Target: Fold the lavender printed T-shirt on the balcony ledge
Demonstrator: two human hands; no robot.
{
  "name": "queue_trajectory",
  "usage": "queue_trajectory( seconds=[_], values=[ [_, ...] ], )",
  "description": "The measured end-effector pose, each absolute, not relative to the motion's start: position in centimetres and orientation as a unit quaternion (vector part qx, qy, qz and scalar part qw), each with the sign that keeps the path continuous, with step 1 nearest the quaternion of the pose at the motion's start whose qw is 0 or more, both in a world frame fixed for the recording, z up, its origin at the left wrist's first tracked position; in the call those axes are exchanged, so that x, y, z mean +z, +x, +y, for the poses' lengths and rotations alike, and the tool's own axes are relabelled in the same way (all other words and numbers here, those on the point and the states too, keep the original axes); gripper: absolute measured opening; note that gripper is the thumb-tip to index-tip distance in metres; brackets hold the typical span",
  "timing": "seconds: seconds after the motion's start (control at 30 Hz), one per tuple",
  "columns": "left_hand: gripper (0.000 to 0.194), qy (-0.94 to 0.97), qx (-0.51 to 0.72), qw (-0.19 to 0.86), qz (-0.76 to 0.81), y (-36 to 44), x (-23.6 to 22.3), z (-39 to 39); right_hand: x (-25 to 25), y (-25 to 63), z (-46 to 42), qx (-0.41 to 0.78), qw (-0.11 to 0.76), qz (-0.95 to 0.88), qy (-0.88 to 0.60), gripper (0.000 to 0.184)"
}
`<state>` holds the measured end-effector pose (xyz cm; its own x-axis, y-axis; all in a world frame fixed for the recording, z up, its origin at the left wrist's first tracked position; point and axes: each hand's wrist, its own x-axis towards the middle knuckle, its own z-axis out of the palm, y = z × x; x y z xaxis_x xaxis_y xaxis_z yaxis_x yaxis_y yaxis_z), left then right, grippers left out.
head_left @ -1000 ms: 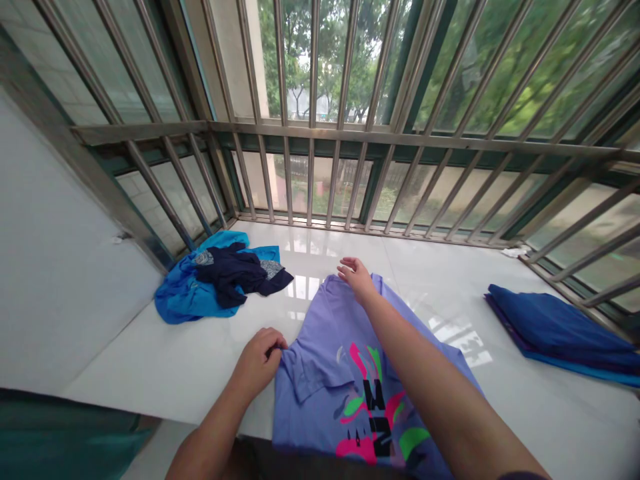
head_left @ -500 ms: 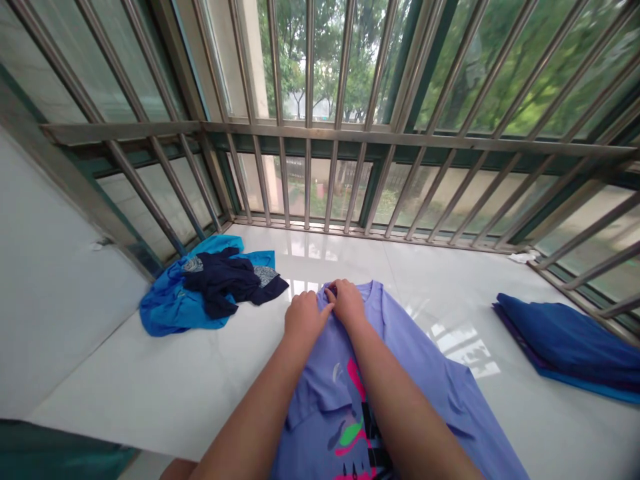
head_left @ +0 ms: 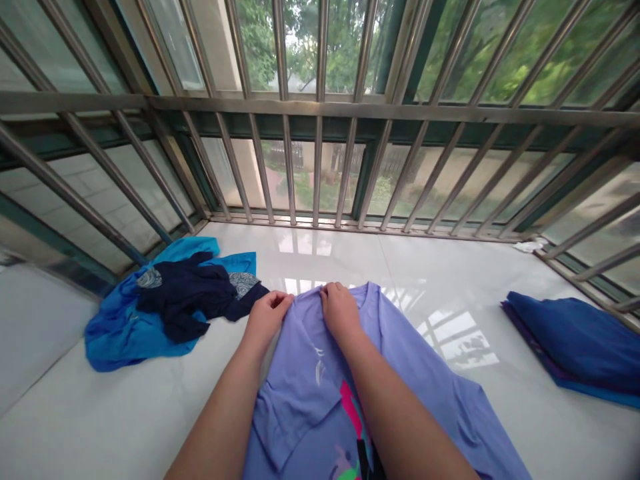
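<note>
A lavender T-shirt (head_left: 400, 380) with a pink, green and black print lies spread on a glossy white ledge (head_left: 150, 413), collar pointing to the window. My left hand (head_left: 266, 319) pinches the shirt's far left shoulder edge with closed fingers. My right hand (head_left: 340, 311) grips the fabric at the collar, fingers curled down on it. Both forearms lie over the shirt and hide much of its print.
A crumpled bright blue garment (head_left: 125, 327) with a dark navy one (head_left: 193, 297) on top lies at the left. Folded dark blue clothes (head_left: 575, 340) are stacked at the right. Metal window bars (head_left: 320, 113) close the far side and both ends.
My left hand has gone from the near sleeve up to the collar end and now slid left along the shoulder. My right hand stays at the collar. The view has shifted closer.
</note>
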<state>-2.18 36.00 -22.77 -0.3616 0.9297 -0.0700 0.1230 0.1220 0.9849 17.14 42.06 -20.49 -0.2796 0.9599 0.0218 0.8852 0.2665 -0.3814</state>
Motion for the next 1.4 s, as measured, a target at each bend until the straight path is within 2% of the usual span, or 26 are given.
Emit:
queue_trajectory(
  seconds=[0.13,0.27,0.3,0.37,0.43,0.47,0.63,0.77,0.87,0.97,1.03,1.13,1.27,1.4],
  values=[
    [0.043,0.406,0.511,0.382,0.654,-1.8,-22.1,35.9,-18.7,17.0,41.6,0.158,0.136,-0.779,-0.591,0.028],
    [0.044,0.410,0.499,0.378,0.664,-2.2,-22.4,36.0,-15.8,16.7,39.6,0.214,0.027,-0.808,-0.549,0.048],
    [0.045,0.411,0.499,0.376,0.665,-2.3,-22.6,36.1,-15.3,16.6,39.0,0.226,-0.007,-0.821,-0.525,0.047],
    [0.046,0.412,0.499,0.372,0.666,-2.6,-23.1,36.3,-14.5,16.6,37.9,0.239,-0.058,-0.844,-0.477,0.032],
    [0.046,0.409,0.505,0.374,0.662,-2.7,-23.5,36.4,-14.2,16.6,37.3,0.245,-0.078,-0.861,-0.438,0.016],
    [0.047,0.402,0.512,0.381,0.657,-2.7,-23.5,36.5,-14.2,16.6,37.3,0.251,-0.078,-0.867,-0.423,0.014],
    [0.062,0.355,0.535,0.443,0.626,-2.7,-22.4,36.4,-14.9,16.5,38.6,0.355,-0.015,-0.836,-0.418,0.030],
    [0.064,0.387,0.509,0.452,0.622,-3.3,-21.2,35.8,-16.1,15.7,39.0,0.600,0.083,-0.660,-0.444,0.033],
    [0.072,0.382,0.488,0.453,0.641,-4.4,-20.5,35.1,-16.4,15.1,38.3,0.790,0.139,-0.498,-0.331,0.028],
    [0.086,0.313,0.472,0.498,0.657,-5.8,-19.7,34.4,-16.4,14.7,37.5,0.862,0.150,-0.449,-0.183,0.049],
    [0.092,0.271,0.474,0.511,0.664,-6.7,-19.0,33.7,-16.6,14.5,37.1,0.849,0.149,-0.477,-0.172,0.055],
    [0.093,0.248,0.474,0.519,0.667,-7.4,-18.2,31.8,-17.3,13.9,36.7,0.775,0.141,-0.572,-0.230,0.052],
    [0.086,0.367,0.405,0.520,0.656,-7.3,-19.1,28.2,-17.1,13.0,35.9,0.570,0.140,-0.758,-0.284,0.052],
    [0.060,0.469,0.404,0.463,0.634,-7.8,-21.8,25.5,-14.6,12.8,33.5,0.385,0.150,-0.860,-0.301,0.054]
  ],
)
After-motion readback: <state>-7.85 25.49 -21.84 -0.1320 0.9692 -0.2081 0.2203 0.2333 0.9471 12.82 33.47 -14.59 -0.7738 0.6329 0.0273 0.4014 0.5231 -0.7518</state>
